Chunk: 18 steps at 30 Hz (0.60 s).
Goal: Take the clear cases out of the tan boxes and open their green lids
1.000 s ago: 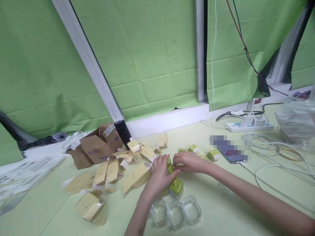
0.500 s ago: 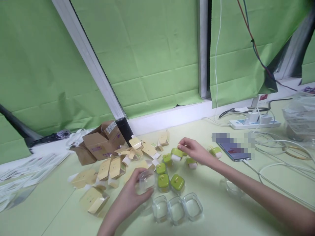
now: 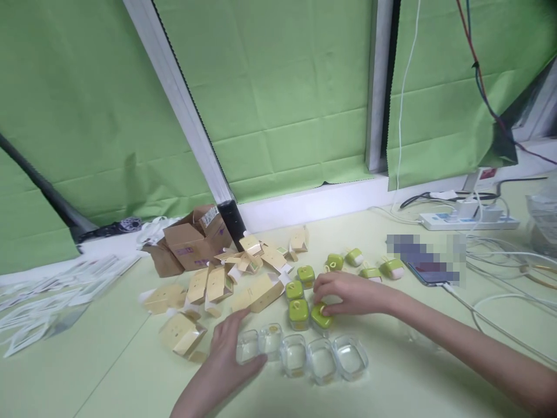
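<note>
My right hand (image 3: 342,292) has its thumb and fingers closed on the green lid (image 3: 321,316) of a small clear cup, the front right one of a cluster. Beside it stand other clear cups with green lids, such as one lidded cup (image 3: 298,312). My left hand (image 3: 226,348) curves around a clear cup (image 3: 248,346), its thumb and fingers spread apart; contact is hard to make out. A second clear cup (image 3: 270,339) stands close to its thumb. Three open clear cups, among them a middle cup (image 3: 322,363), form a row in front.
Several green-and-white lids (image 3: 391,267) lie behind my right forearm. Opened yellow cartons (image 3: 261,293) and a brown cardboard box (image 3: 191,244) spread at left. A phone (image 3: 429,270), white cables (image 3: 491,278) and a power strip (image 3: 470,220) are at right.
My right hand has left a green-and-white lid further back and come down onto a lidded cup. My left hand has lowered the clear cup it held to the table and loosened its fingers.
</note>
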{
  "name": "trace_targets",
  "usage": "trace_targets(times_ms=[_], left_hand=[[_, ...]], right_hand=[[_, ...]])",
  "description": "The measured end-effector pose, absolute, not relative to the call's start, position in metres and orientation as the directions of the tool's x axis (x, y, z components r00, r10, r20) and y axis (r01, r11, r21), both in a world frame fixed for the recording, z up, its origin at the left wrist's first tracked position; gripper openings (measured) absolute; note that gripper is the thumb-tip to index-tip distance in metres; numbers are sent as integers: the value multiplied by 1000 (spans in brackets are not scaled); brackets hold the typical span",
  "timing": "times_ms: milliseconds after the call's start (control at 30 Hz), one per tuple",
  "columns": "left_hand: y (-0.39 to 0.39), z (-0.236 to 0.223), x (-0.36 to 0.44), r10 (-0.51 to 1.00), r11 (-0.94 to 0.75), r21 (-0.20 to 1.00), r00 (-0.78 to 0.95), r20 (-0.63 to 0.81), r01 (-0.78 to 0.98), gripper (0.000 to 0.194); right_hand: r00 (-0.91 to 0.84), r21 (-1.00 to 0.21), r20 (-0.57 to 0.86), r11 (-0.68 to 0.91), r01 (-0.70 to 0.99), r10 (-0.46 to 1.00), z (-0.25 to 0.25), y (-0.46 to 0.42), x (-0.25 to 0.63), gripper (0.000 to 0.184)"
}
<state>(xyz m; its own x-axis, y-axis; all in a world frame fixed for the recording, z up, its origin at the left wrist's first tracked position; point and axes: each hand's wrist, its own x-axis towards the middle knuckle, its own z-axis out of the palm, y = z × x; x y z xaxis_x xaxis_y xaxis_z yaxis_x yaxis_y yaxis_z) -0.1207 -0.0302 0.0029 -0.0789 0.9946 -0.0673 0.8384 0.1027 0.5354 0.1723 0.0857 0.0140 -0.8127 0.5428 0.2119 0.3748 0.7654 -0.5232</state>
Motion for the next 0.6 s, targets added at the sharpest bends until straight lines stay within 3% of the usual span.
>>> trace_targets(times_ms=[100,200,333,500,600], left_hand=[[-15,16,-76,999,-48,629,25,45,776,60],[5,22,-26,990,-124,713,130,46,690,76],[17,27,4,989,-141,753,118,85,643,47],[17,30,-39,991,-137,737,90,104,662,42],[21,28,-76,988,-119,632,25,155,766,41]], right_hand=[[-772,-555,261,744,372,580,13,78,171,13],[-685,-623,331,696,358,649,19,76,175,21],[-532,-755,391,592,282,751,28,79,186,25],[-315,-739,330,451,501,890,30,114,227,33],[-179,-672,277,323,667,944,24,150,261,25]])
